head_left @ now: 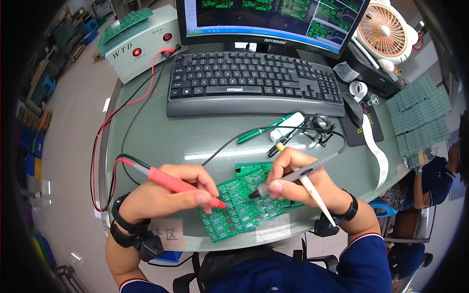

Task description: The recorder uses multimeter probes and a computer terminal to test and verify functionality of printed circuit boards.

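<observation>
My left hand (178,191) is closed around a red test probe (173,180), its tip pointing down at the left part of a green circuit board panel (239,207). In my right hand (305,178) is a grey test probe (305,171) with a black tip, aimed at the middle of the same panel. A slim cream-white stick (315,195) with a yellowish end also sits between the right fingers. Small components cover the panel, which lies near the table's front edge. Whether either tip touches it, I cannot tell. A second green board (246,169) shows partly behind it.
Beyond the hands lie green pens (261,131), a black loupe (321,122) and a keyboard (254,83). The probe cables loop left to a white box (141,51). At right are a mouse (352,109), a paper strip (373,151) and stacked boards (420,115).
</observation>
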